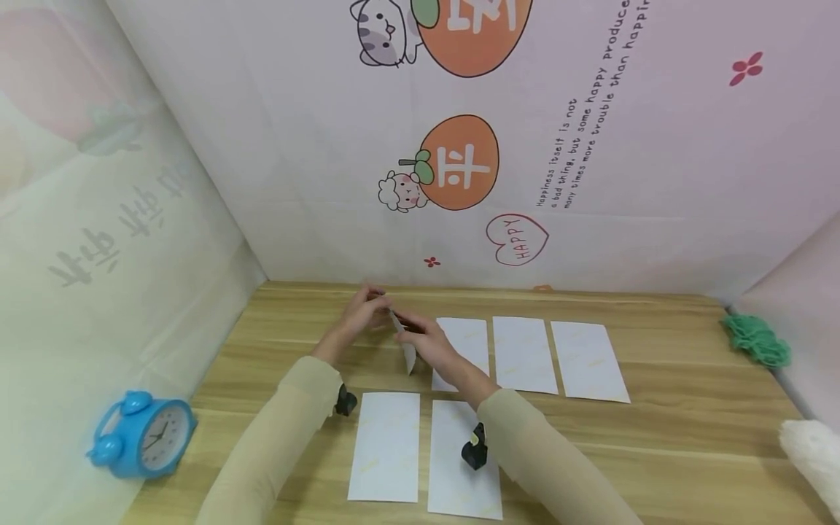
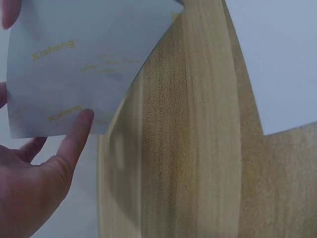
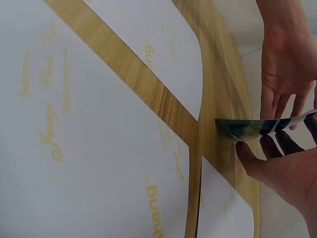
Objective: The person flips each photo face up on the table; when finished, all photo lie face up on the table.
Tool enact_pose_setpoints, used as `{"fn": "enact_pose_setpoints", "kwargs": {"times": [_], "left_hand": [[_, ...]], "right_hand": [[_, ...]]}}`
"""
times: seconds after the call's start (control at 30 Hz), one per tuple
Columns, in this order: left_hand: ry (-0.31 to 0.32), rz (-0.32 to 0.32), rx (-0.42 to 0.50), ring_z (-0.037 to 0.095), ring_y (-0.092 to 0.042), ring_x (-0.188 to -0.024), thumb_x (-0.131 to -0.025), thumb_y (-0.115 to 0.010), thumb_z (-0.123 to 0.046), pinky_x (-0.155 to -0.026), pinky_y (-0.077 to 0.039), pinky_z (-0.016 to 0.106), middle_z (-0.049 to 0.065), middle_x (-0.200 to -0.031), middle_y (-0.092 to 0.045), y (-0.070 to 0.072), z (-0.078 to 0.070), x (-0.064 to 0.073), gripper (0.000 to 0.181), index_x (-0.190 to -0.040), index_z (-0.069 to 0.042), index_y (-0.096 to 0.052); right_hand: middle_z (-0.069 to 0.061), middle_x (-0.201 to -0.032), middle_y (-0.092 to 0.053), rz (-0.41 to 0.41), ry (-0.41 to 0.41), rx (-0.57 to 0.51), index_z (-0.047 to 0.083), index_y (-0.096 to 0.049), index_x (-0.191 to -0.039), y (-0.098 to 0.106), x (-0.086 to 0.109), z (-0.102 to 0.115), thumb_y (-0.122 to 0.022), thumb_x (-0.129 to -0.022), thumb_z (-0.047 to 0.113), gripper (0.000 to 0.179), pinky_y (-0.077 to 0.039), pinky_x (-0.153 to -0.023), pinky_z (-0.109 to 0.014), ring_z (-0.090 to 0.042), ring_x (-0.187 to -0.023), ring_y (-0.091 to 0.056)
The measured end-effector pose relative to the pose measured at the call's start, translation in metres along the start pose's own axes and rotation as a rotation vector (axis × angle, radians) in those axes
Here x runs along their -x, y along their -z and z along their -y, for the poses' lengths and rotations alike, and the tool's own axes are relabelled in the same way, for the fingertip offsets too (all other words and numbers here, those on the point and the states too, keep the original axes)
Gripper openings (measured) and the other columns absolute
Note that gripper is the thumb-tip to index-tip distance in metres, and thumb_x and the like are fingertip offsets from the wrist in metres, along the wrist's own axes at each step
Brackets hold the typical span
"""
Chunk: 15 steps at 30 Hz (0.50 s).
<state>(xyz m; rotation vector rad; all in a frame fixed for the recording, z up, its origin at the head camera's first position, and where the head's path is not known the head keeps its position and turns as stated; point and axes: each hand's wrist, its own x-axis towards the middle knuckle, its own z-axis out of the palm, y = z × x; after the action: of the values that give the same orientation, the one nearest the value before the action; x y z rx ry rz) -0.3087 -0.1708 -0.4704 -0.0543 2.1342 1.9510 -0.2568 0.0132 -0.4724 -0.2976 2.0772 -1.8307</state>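
Both hands hold one photo print (image 1: 405,343) on edge above the back of the table, left of the rear row of white sheets. Its white back (image 2: 89,64) carries yellow "Xisheng" lettering. The other face (image 3: 247,128) is dark and glossy, seen at a slant in the right wrist view. My left hand (image 1: 363,312) pinches one end, the thumb lying on the white back and fingers behind it. My right hand (image 1: 429,344) grips the print from the other side, fingertips against the dark face.
Three white sheets (image 1: 525,354) lie in a rear row; two more (image 1: 383,446) lie in front, one partly under the right forearm. A blue alarm clock (image 1: 147,436) stands at left. Green cord (image 1: 757,340) and a white fluffy object (image 1: 814,459) are at right. A printed cloth wall (image 1: 315,182) rises behind.
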Motion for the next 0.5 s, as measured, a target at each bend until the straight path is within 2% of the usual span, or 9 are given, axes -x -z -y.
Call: {"fn": "enact_pose_setpoints", "kwargs": {"times": [0.1,0.27,0.43,0.5], "left_hand": [[0.019,0.015,0.034,0.032,-0.058,-0.125,-0.105,-0.053,-0.015,-0.118,-0.047,0.053,0.023,-0.145,-0.044,0.003,-0.001,0.002,0.052,-0.15,0.005,-0.036],[0.026,0.033,0.019,0.042,-0.057,-0.136,-0.108,-0.048,-0.015,-0.117,-0.047,0.053,0.03,-0.152,-0.045,0.01,-0.003,0.006,0.057,-0.159,0.003,-0.031],[0.042,0.012,0.011,0.045,-0.053,-0.141,-0.107,-0.047,-0.011,-0.117,-0.046,0.054,0.031,-0.157,-0.043,0.014,-0.004,0.007,0.06,-0.162,0.002,-0.026],[0.051,-0.013,-0.019,0.044,-0.055,-0.14,-0.106,-0.048,-0.01,-0.116,-0.048,0.053,0.031,-0.158,-0.044,0.014,-0.005,0.007,0.062,-0.162,0.002,-0.026]], "right_hand": [[-0.007,-0.167,-0.042,0.009,-0.035,0.013,0.026,-0.05,-0.155,-0.002,0.0,0.0,-0.064,-0.1,0.025,0.057,-0.032,-0.127,-0.058,-0.034,-0.157,-0.036],[-0.01,-0.168,-0.04,0.054,-0.054,0.075,0.027,-0.045,-0.158,-0.007,0.0,0.002,-0.061,-0.103,0.033,0.058,-0.033,-0.126,-0.06,-0.036,-0.156,-0.037],[-0.015,-0.165,-0.042,0.07,-0.036,0.13,0.024,-0.046,-0.158,-0.014,-0.001,0.002,-0.058,-0.104,0.032,0.056,-0.039,-0.121,-0.058,-0.036,-0.151,-0.043],[-0.016,-0.165,-0.043,0.065,-0.038,0.145,0.025,-0.047,-0.157,-0.015,-0.001,0.002,-0.058,-0.104,0.032,0.055,-0.04,-0.121,-0.058,-0.036,-0.151,-0.043]]}}
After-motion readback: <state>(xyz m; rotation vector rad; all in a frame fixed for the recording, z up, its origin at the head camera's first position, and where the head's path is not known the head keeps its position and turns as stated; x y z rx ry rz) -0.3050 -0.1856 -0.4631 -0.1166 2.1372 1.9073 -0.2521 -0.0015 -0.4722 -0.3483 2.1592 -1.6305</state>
